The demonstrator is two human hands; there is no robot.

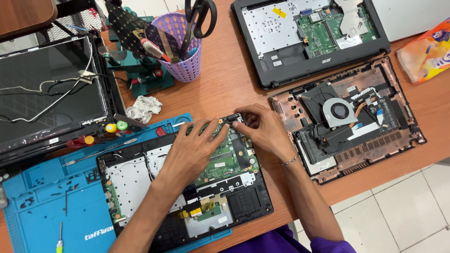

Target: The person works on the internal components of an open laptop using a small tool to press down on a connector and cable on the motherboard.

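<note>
Fingers of both hands work at the top edge of a green circuit board [224, 157].

Left hand [190, 152] lies spread flat on the board; right hand [263, 129] pinches a small black part [233, 119] at its corner, inside the opened laptop [183, 197] on a blue mat [42, 206].

One head cam, looking steeply down from just above; fingers [220, 122] sit mid-frame, desk [225, 89] beyond them, floor tiles [403, 206] below-right of them.
</note>
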